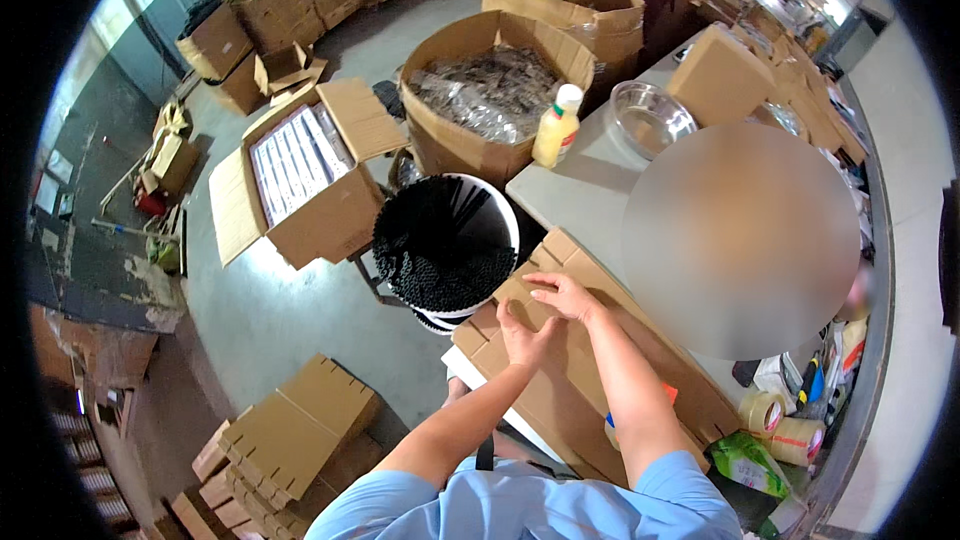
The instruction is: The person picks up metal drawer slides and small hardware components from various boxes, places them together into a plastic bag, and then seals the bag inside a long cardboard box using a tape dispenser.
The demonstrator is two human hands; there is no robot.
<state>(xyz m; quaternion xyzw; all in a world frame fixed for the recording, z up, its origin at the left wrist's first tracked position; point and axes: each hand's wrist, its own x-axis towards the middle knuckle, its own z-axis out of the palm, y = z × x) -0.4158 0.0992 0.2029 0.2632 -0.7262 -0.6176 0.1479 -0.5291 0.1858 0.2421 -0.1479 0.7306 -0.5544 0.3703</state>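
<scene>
A flat brown cardboard piece (570, 380) with slotted flaps lies along the table edge in front of me. My left hand (525, 336) rests on its far part, thumb and fingers apart. Beside it, my right hand (562, 297) reaches leftward over the same cardboard, fingers stretched out and bent a little. The fingertips of both hands are near or on the flaps. Neither hand visibly grips anything. Just beyond to the left stands a white bucket (507, 230) packed with thin black rods (440, 250).
On the table stand a yellow bottle (557, 127) and a clear bowl (650, 118); tape rolls (795, 440) lie right. An open carton (325, 225), a big carton of plastic pieces (450, 140) and flat cardboard stacks (300, 420) surround it. A round blur hides part of the table.
</scene>
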